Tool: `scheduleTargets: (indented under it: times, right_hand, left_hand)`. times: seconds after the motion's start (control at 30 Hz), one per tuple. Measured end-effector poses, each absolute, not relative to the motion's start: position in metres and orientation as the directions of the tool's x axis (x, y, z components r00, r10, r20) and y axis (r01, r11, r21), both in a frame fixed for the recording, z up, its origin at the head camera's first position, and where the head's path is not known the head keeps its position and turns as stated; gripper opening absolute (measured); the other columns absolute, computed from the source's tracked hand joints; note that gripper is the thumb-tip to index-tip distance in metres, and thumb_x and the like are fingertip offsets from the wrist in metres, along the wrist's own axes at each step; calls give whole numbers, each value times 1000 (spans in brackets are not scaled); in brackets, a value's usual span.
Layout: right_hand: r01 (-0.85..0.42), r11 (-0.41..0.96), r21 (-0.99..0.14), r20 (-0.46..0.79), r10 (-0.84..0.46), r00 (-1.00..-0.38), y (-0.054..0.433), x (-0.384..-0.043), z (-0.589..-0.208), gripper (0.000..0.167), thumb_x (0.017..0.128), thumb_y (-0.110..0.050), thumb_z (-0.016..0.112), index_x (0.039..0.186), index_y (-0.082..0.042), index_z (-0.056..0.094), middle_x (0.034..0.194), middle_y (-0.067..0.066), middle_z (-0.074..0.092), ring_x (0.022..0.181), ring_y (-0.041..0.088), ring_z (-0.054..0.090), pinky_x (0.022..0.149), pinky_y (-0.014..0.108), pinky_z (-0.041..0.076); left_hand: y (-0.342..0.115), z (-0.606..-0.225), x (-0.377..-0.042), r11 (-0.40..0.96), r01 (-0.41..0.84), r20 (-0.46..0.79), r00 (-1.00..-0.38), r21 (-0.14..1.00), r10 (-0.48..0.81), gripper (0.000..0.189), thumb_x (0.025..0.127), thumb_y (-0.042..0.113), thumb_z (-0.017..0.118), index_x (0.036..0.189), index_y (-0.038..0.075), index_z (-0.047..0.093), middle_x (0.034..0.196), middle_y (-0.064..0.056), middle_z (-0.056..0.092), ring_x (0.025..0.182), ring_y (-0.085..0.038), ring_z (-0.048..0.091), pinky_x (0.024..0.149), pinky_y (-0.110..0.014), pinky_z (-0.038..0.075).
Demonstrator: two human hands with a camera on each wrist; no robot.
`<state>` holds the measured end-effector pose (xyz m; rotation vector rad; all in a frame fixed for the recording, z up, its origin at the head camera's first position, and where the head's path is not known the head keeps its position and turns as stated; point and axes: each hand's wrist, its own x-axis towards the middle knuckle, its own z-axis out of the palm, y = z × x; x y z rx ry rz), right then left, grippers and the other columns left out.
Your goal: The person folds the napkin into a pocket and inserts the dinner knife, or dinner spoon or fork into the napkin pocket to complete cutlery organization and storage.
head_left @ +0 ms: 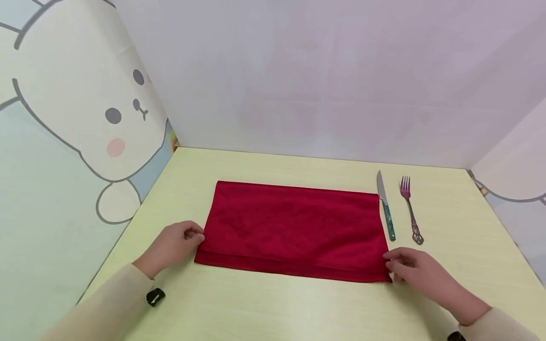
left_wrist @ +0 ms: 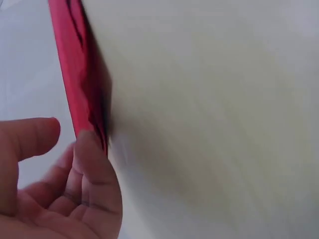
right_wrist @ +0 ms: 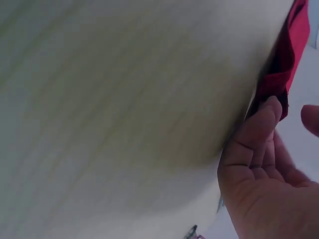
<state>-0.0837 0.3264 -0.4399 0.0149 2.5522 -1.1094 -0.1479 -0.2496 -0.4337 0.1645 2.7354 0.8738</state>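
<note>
A pale wall (head_left: 324, 85) fills the upper part of the head view, and a panel with a cartoon animal (head_left: 77, 94) covers the upper left. Below them, the light wooden table (head_left: 273, 312) spreads across the middle and bottom of the frame.

The largest thing on it is a red cloth (head_left: 294, 227), lying flat in the centre of the frame as a wide, layered rectangle. The folding looks well along: at least one layer lies over another, and the surface is mostly smooth. It seems not quite finished, since the upper layer stops short and leaves a darker strip along the lower edge; evening that, if a flush edge is wanted, would remain. The number of layers cannot be told.

The left hand (head_left: 176, 245), left of centre, touches the cloth's left edge with bent fingers; the left wrist view shows its thumb standing apart, so it does not pinch. The right hand (head_left: 415, 273), at lower right, is alike: fingertips at the cloth's lower right corner, thumb clear of them.

At right of centre, the knife (head_left: 389, 222) lies just beside the cloth's right edge, with the fork (head_left: 411, 210) further right; neither is being handled. Smallest are the black wrist pieces (head_left: 155, 297) by the sleeves, one at lower left, the other cut off at the bottom right.
</note>
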Motion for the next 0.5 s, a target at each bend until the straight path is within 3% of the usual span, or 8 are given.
scheduleTargets:
  times: [0.1,0.23,0.5]
  right_hand:
    - [296,552,-779,-408,-88,-909,329,-90,-439,37,105,-16,58,130,11,57,96,10,66,80,21,63,70,31,56]
    - [395,442,-805,-470,-70,-880,330,-98,-439,47,107,-17,55,138,17,47,112,14,65,92,24,68,80,33,60]
    - [474,327,-817,-520,-66,-851,327,-108,-441,53,105,-15,59,138,20,36,120,20,61,96,22,70,85,37,60]
  left_hand:
    - [-252,-436,-157,727,-94,-288,-946,680,147,25,99,16,67,118,0,66,94,-3,69,81,-18,65,77,-34,54]
    - [-251,-433,-165,633,-222,-383,-915,742,128,34,98,12,67,123,-10,58,95,-10,70,76,-21,70,76,-34,58]
    - [-240,-424,-173,770,-215,-435,-896,601,90,33,88,18,80,106,-1,60,83,-7,67,67,-20,65,70,-35,52]
